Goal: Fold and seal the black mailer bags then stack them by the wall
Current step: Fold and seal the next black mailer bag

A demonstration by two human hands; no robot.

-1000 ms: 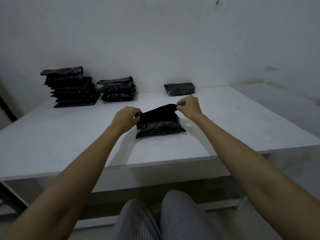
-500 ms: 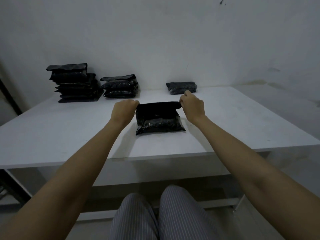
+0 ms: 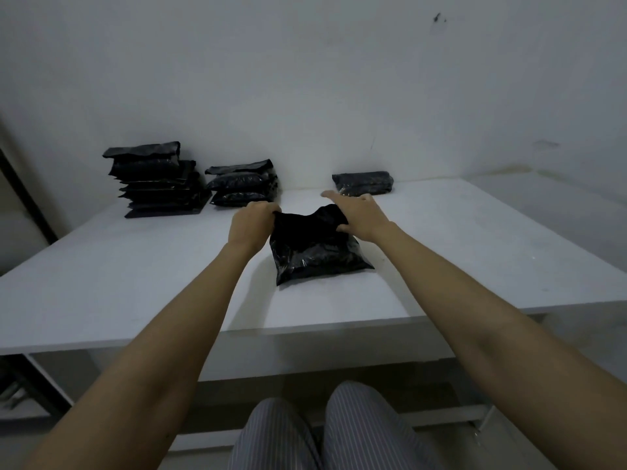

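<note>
My left hand (image 3: 252,223) is curled tight on the far left corner of the bag (image 3: 314,247), so that grip is closed on it. My right hand (image 3: 359,215) lies over the far right edge: fingers (image 3: 334,195) straight, reaching toward twelve o'clock, thumb tucked against the plastic, which bunches up between my two hands. I hold that grip flat, pressing, not curled round anything. The bag lies mid-desk (image 3: 135,283), near the front edge. By the wall (image 3: 305,96), at ten o'clock from it, stands a tall stack (image 3: 156,181); just right of that, at eleven, a low stack (image 3: 242,184); at one o'clock lies a lone bag (image 3: 363,183). My striped knees (image 3: 325,432) show under the desk.
</note>
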